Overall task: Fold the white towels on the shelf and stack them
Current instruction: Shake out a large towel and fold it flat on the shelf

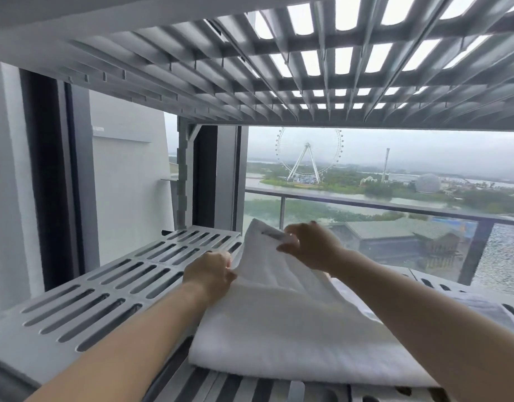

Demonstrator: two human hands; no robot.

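Head view, single frame. A white towel (279,320) lies on the grey slotted shelf (90,309), lower centre of the frame, its near folded edge towards the bottom. Its top layer is raised off the shelf at the far end, sloping up towards frame centre.

The left hand (209,275), left of centre, has its fingers curled and pinches the left edge of the raised layer. The right hand (310,245), just right of centre and higher, pinches the far edge of the same layer between curled fingers and thumb. The towel spreads below and between both hands, and the right forearm crosses over its right side.

A second slotted shelf (308,82) fills the upper frame. Behind the shelves, through a window, a balcony railing (366,201) and a big wheel (309,153) are visible
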